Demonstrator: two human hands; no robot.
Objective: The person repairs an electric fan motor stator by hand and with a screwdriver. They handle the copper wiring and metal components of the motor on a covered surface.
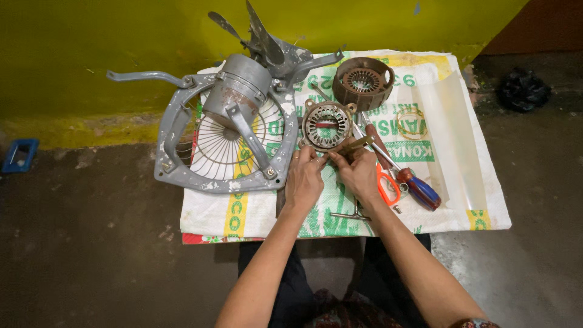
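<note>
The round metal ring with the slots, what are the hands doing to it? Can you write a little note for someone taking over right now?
Left hand: fingers pinch the near edge of the slotted ring.
Right hand: fingers pinch a small brass-coloured strip at the ring's edge.
Nearby: brown motor cover behind, grey fan frame left, scissors and screwdriver right, all on the woven sack.
Done: fan is apart.
Left: cannot tell how far the ring work has got.
</note>
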